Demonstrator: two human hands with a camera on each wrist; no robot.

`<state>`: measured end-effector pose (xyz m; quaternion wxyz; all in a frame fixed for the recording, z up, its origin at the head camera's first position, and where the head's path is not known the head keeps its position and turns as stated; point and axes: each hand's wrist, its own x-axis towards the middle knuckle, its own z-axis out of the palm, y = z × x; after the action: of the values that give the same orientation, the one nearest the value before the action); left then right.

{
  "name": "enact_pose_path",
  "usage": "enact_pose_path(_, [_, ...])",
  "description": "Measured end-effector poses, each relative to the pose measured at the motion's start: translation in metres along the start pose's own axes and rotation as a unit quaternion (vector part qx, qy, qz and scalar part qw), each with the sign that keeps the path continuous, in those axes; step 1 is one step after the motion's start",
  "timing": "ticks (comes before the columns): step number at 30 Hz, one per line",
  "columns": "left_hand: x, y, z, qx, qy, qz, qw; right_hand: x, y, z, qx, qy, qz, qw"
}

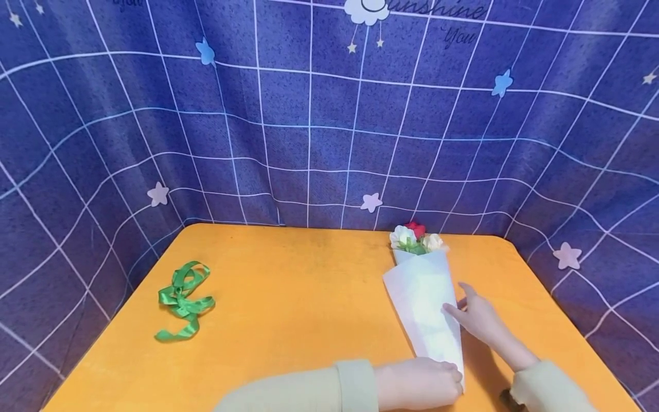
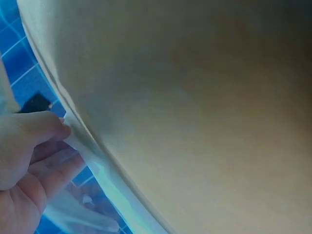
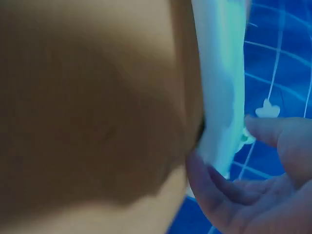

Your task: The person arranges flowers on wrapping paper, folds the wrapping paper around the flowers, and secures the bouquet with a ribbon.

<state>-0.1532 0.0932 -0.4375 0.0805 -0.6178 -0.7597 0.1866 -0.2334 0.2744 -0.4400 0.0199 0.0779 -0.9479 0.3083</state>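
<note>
A bouquet with white and red flowers stands out of a cone of white wrapping paper, over the right part of the table. My left hand grips the narrow lower end, fingers curled; in the left wrist view, its thumb and fingers are at the edge of the white paper. My right hand holds the right side of the wrap, thumb over the paper. In the right wrist view, the white paper lies between its thumb and a curled finger. The stems are hidden inside.
A loose, looped green ribbon lies at the left of the orange table. Behind and at both sides hangs a blue curtain with white grid lines and stars. Something small and dark shows by the right sleeve.
</note>
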Motion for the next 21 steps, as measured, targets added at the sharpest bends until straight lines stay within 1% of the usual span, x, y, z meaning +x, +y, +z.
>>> enact_pose_path(1, [0.001, 0.001, 0.001, 0.003, -0.002, 0.004, 1.0, 0.002, -0.002, 0.0, -0.057, 0.035, -0.043, 0.9968])
enact_pose_path(2, [0.001, 0.002, 0.002, 0.007, -0.002, 0.008, 0.9999, 0.004, -0.004, 0.0, -0.102, 0.06, -0.091, 0.9889])
enact_pose_path(3, [0.002, 0.003, 0.002, 0.013, -0.003, 0.009, 0.9999, 0.006, -0.006, 0.001, -0.121, 0.073, -0.137, 0.9804])
enact_pose_path(4, [0.002, 0.003, 0.003, 0.014, -0.002, 0.009, 0.9999, 0.008, -0.008, 0.003, -0.139, 0.081, -0.178, 0.9709])
enact_pose_path(5, [0.002, 0.004, 0.003, 0.019, 0.001, 0.008, 0.9998, 0.01, -0.01, 0.005, -0.152, 0.08, -0.211, 0.9622])
enact_pose_path(6, [0.002, 0.004, 0.004, 0.018, 0.001, 0.007, 0.9998, 0.011, -0.011, 0.008, -0.16, 0.07, -0.238, 0.9553])
enact_pose_path(7, [0.002, 0.004, 0.004, 0.025, 0.0, 0.007, 0.9997, 0.012, -0.012, 0.01, -0.164, 0.055, -0.255, 0.9513])
enact_pose_path(8, [0.002, 0.004, 0.004, 0.032, 0.001, 0.009, 0.9995, 0.013, -0.013, 0.013, -0.165, 0.039, -0.264, 0.9494])
enact_pose_path(10, [0.002, 0.004, 0.004, 0.039, 0.005, 0.011, 0.9992, 0.014, -0.013, 0.017, -0.167, 0.007, -0.261, 0.9508])
enact_pose_path(12, [0.001, 0.003, 0.005, 0.027, 0.005, 0.011, 0.9996, 0.016, -0.013, 0.02, -0.166, -0.022, -0.245, 0.9548])
enact_pose_path(14, [0.0, 0.002, 0.005, -0.001, 0.004, 0.008, 1.0, 0.018, -0.012, 0.022, -0.163, -0.043, -0.229, 0.9585])
enact_pose_path(17, [-0.002, 0.001, 0.006, -0.044, 0.003, -0.003, 0.999, 0.022, -0.012, 0.023, -0.163, -0.06, -0.225, 0.9587])
enact_pose_path(19, [-0.004, 0.0, 0.007, -0.059, 0.004, -0.01, 0.9982, 0.023, -0.011, 0.025, -0.169, -0.063, -0.231, 0.9561])
enact_pose_path(21, [-0.006, 0.0, 0.008, -0.062, 0.01, -0.015, 0.9979, 0.024, -0.011, 0.026, -0.178, -0.064, -0.237, 0.9529])
